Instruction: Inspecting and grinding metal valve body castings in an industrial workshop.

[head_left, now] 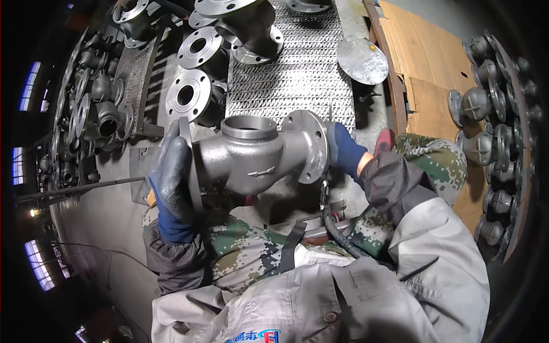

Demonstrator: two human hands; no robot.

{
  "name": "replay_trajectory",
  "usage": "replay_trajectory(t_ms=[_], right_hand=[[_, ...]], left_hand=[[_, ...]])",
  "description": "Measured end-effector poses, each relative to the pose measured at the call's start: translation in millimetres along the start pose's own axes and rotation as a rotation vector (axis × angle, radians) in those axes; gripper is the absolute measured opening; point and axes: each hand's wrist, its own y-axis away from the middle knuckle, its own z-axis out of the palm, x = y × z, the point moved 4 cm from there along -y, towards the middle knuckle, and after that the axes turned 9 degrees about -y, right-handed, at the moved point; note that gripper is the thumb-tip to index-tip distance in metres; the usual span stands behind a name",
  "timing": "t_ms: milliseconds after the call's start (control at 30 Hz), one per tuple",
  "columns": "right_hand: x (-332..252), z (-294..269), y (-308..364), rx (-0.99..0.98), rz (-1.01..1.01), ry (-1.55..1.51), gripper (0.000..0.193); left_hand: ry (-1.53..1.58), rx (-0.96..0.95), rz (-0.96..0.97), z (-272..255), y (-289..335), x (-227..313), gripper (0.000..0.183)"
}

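Note:
A grey cast valve body (251, 163) is held between my two gloved hands, in front of my lap. Its round threaded opening faces up, and a raised arrow shows on its side. My left hand (171, 177), in a blue and dark grey glove, grips the left flange, fingers along its outer face. On the outer side of the right flange (311, 146), my right hand (343, 146) in a blue glove holds the other end; its fingers are mostly hidden behind that flange.
A ridged metal bench top (291, 74) lies ahead, with flanged valve bodies (246, 28) on its left side. A round metal plate (363, 60) stands right of it. Cardboard (426, 68) and rows of valve bodies (477, 106) line the right; more castings (103, 117) crowd the left. A hose (340, 237) hangs near my lap.

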Motion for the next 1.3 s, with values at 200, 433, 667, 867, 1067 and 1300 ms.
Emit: replay_trajectory(t_ms=[200,433,667,867,1067,1300], right_hand=[[-1,-38,-34,0.135,-0.353,0.646,0.032],[36,-15,31,0.570,-0.004,-0.015,0.026],[16,-1,44,0.606,0.158,-0.189,0.038],[0,-24,11,0.660,0.023,-0.407,0.041],[20,17,22,0.622,0.065,-0.593,0.035],[-14,20,24,0.492,0.027,-0.434,0.025]], left_hand=[[0.350,0.017,-0.178,10,-8,-8,0.048],[0.006,0.065,0.299,15,-49,14,0.046],[-0.213,-0.131,0.093,28,-61,23,0.042],[-0.173,-0.094,0.290,27,-84,7,0.056],[0.368,-0.167,-0.609,25,-40,-29,0.054],[0.368,-0.127,-0.686,13,6,-36,0.059]])
